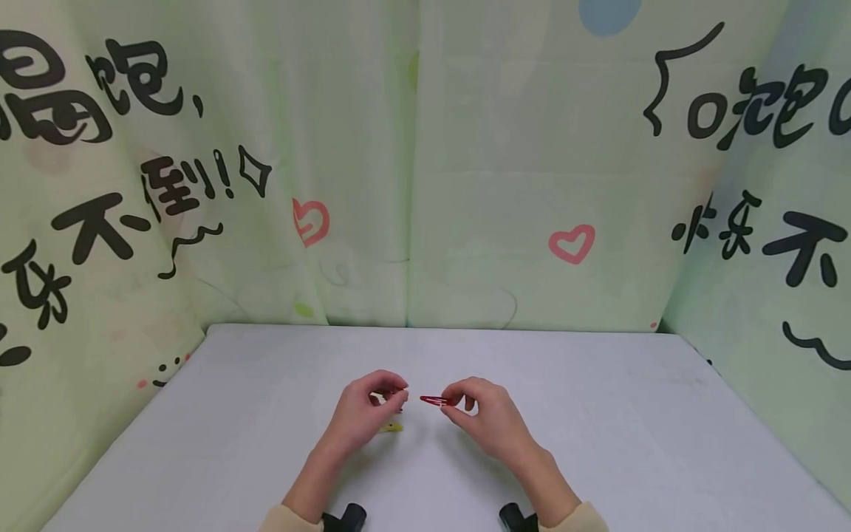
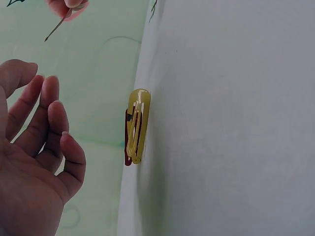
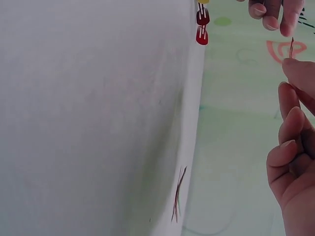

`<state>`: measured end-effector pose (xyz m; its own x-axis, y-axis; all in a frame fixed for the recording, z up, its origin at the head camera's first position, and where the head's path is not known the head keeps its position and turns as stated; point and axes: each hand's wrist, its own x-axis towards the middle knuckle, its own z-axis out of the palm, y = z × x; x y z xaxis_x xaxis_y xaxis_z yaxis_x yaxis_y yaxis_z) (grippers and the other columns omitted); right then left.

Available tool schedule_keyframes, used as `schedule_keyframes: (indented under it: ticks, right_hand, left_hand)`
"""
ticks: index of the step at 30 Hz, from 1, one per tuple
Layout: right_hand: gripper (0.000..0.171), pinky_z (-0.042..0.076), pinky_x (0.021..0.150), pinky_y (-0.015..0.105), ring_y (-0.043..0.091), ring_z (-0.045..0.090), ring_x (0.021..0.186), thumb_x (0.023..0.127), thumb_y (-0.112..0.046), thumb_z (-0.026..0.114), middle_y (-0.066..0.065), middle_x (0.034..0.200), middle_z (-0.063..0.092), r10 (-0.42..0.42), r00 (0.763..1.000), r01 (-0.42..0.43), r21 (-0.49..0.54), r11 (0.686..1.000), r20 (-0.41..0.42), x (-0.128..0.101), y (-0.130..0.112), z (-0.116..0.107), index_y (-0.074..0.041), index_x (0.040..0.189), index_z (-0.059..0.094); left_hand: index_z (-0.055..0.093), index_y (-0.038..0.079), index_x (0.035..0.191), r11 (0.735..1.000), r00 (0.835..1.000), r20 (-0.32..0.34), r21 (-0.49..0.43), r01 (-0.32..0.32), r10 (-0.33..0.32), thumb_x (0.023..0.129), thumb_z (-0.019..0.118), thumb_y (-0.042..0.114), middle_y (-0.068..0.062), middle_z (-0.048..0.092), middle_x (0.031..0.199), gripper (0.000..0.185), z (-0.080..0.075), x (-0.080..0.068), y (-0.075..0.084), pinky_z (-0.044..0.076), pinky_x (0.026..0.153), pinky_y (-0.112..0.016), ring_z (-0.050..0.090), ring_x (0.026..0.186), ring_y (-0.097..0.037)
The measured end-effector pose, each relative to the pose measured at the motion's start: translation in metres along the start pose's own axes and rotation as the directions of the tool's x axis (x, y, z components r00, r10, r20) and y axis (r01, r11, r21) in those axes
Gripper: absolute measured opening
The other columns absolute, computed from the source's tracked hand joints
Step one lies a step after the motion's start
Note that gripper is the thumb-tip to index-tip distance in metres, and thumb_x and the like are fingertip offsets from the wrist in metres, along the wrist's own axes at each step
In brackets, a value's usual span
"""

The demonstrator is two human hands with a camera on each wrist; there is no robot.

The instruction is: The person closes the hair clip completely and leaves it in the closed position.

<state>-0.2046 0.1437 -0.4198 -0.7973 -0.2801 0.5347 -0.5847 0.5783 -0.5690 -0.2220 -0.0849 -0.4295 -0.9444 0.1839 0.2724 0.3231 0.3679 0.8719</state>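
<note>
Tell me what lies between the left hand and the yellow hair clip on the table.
Nothing: in the left wrist view, only bare backdrop shows between the left hand and the yellow hair clip.

Two hands, one red hair clip (image 1: 433,401) held, one yellow clip (image 1: 393,427) lying.

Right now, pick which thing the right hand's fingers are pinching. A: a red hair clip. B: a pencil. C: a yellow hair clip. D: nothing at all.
A: in the head view the right hand pinches one end of a red hair clip above the table, while the yellow hair clip lies on the table below the left hand.
</note>
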Motion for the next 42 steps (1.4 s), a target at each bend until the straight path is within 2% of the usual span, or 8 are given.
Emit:
schedule_keyframes:
  ticks: [7, 14, 17, 25, 42]
  right_hand:
    - [0.021, 0.047, 0.064, 0.026, 0.009, 0.053, 0.072, 0.08, 0.0, 0.083, -0.014, 0.083, 0.064, 0.039, 0.999, -0.039, 0.004, 0.999, 0.006, 0.0, 0.005, 0.0, -0.016, 0.092, 0.074]
    - [0.021, 0.046, 0.065, 0.025, 0.007, 0.052, 0.073, 0.08, -0.001, 0.083, -0.013, 0.084, 0.065, 0.071, 0.997, -0.071, -0.003, 0.997, 0.025, -0.002, 0.012, 0.001, -0.016, 0.092, 0.074]
    - [0.021, 0.047, 0.065, 0.025, 0.006, 0.052, 0.073, 0.08, -0.001, 0.083, -0.013, 0.085, 0.066, 0.075, 0.997, -0.075, -0.004, 0.997, 0.027, -0.003, 0.015, 0.0, -0.016, 0.092, 0.075]
    - [0.019, 0.047, 0.066, 0.025, 0.008, 0.053, 0.074, 0.082, -0.001, 0.082, -0.012, 0.086, 0.066, 0.101, 0.994, -0.101, 0.008, 0.995, 0.046, -0.003, 0.021, -0.003, -0.016, 0.093, 0.075]
    - [0.019, 0.045, 0.065, 0.025, 0.008, 0.052, 0.073, 0.082, -0.002, 0.082, -0.01, 0.085, 0.065, 0.197, 0.979, -0.199, 0.034, 0.979, 0.058, -0.008, 0.029, -0.006, -0.015, 0.093, 0.075]
  left_hand:
    - [0.072, 0.008, 0.104, 1.0, 1.0, -0.022, 0.028, 0.013, -0.013, 0.094, 0.072, 0.013, 0.005, 0.071, 0.09, 0.011, -0.004, 0.0, -0.008, 0.051, 0.075, -0.03, 0.062, 0.085, -0.015]
    - [0.073, 0.008, 0.099, 0.999, 0.998, -0.061, 0.037, 0.002, 0.0, 0.091, 0.074, 0.01, 0.007, 0.068, 0.088, 0.008, -0.009, 0.001, -0.017, 0.048, 0.072, -0.029, 0.06, 0.081, -0.014]
    - [0.073, 0.009, 0.1, 0.998, 0.998, -0.068, 0.053, 0.017, -0.014, 0.091, 0.073, 0.01, 0.007, 0.067, 0.089, 0.009, -0.011, 0.001, -0.019, 0.048, 0.072, -0.03, 0.059, 0.082, -0.014]
    - [0.072, 0.008, 0.103, 0.995, 0.997, -0.067, 0.088, 0.051, -0.046, 0.093, 0.072, 0.013, 0.004, 0.065, 0.093, 0.01, -0.016, 0.003, -0.024, 0.049, 0.071, -0.03, 0.057, 0.086, -0.017]
    - [0.072, 0.012, 0.097, 0.992, 0.998, -0.061, 0.124, 0.018, -0.011, 0.092, 0.072, 0.006, 0.005, 0.066, 0.089, 0.008, -0.018, 0.004, -0.036, 0.047, 0.071, -0.03, 0.057, 0.081, -0.016]
